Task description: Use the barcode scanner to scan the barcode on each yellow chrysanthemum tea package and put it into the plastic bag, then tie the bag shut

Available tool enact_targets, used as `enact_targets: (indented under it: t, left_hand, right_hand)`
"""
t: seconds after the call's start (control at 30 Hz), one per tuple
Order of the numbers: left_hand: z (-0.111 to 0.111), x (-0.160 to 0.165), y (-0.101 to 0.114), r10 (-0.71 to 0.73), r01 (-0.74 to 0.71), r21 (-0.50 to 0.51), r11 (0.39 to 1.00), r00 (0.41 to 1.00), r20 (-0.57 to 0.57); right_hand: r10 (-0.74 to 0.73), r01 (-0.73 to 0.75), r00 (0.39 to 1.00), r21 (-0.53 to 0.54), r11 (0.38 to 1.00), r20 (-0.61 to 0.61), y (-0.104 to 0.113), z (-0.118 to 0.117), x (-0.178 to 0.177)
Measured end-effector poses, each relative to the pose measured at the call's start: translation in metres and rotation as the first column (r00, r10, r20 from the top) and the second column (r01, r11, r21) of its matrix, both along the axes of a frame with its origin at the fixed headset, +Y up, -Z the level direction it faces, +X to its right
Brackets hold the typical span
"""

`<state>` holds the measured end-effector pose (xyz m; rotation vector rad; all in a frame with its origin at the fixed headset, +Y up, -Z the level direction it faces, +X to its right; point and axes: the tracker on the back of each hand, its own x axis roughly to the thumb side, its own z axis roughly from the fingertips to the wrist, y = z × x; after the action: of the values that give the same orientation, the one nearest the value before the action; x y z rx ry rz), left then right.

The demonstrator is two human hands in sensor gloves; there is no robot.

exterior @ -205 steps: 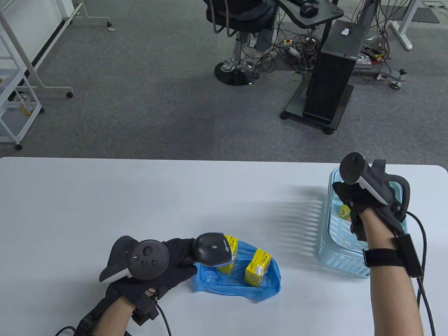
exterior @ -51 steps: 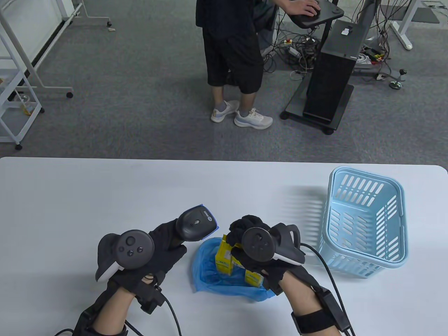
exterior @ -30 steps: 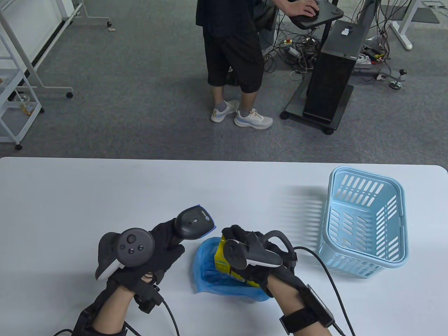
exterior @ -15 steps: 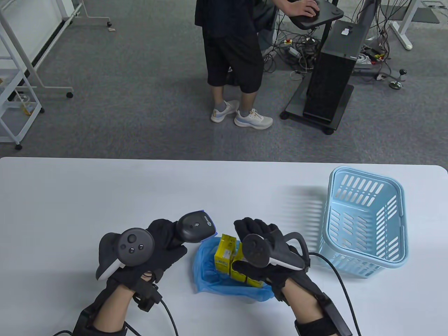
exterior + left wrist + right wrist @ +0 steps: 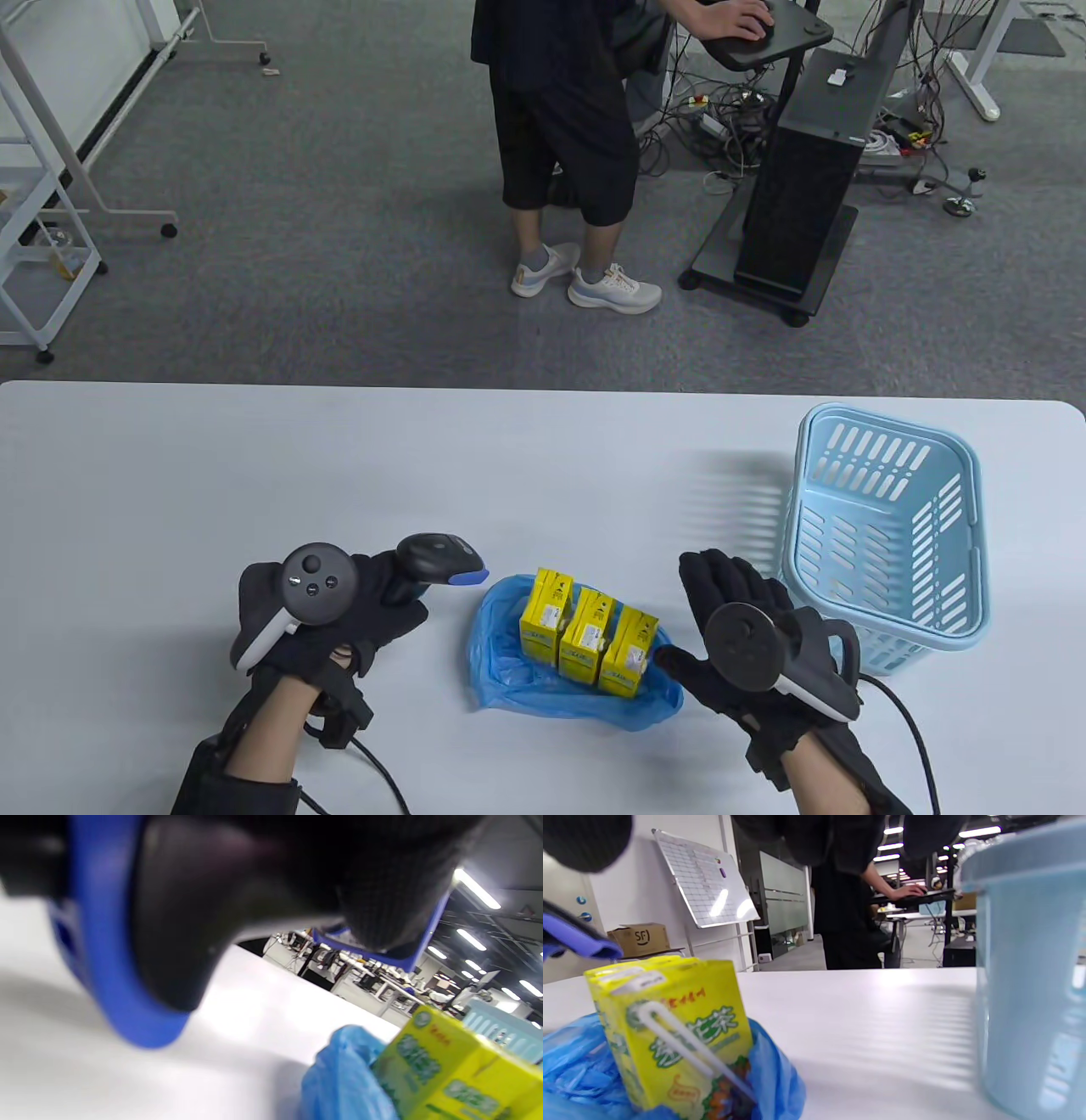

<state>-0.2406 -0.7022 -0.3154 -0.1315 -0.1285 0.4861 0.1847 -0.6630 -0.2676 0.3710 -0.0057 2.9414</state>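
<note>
A: How do the tea packages (image 5: 588, 632) look?

B: Three small yellow cartons stand upright, side by side and touching, in a slanted row inside the blue plastic bag (image 5: 509, 688). In the right wrist view the nearest carton (image 5: 678, 1043) has green characters printed on it and a wrapped straw running slantwise across its face.

A: And the bag?

B: Thin, crinkled blue film. It lies open and low on the white table (image 5: 339, 458), with its edge puddled around the bases of the cartons.

A: What else is made of what?

B: The table is smooth and matte white with rounded corners. To the right of the bag sits a pale blue plastic basket (image 5: 891, 535) with slotted walls. The scanner (image 5: 437, 560) is dark hard plastic with a blue rim at its nose.

A: The hands?

B: The left hand (image 5: 356, 611) sits left of the bag, its fingers curled round the scanner's handle, and the nose points right toward the cartons without touching them. The left wrist view is mostly filled by the blurred scanner body.

A: And the other hand?

B: The right hand (image 5: 747, 620) hovers between the bag and the basket, palm down. Its fingers (image 5: 708, 577) are straight and lie close together, holding nothing, and the thumb reaches toward the bag's right edge. I cannot tell whether it touches the film.

A: Anyone else?

B: A person in black shorts (image 5: 564, 161) stands on the grey carpet beyond the table, one hand on a desk.
</note>
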Motion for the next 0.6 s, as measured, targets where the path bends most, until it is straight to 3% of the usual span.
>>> enact_targets:
  t: [0.1,0.27,0.6]
  left_hand:
    - [0.000,-0.008,-0.014,-0.031,0.030,-0.015,0.999,0.998,-0.055]
    - [-0.002,-0.022,-0.035,-0.057,0.047,-0.080,0.996,0.989,-0.134]
    - [0.004,-0.044,-0.058,-0.045,0.015,-0.124,0.992,0.968,-0.248]
  right_hand:
    - [-0.028,0.026,0.999,0.042,0.999,0.045,-0.010,0.004,0.007]
    - [0.048,-0.055,0.995,0.067,0.996,0.089,-0.017,0.010,0.015]
    - [0.088,-0.089,0.987,-0.003,0.996,0.135,-0.042,0.011,0.025]
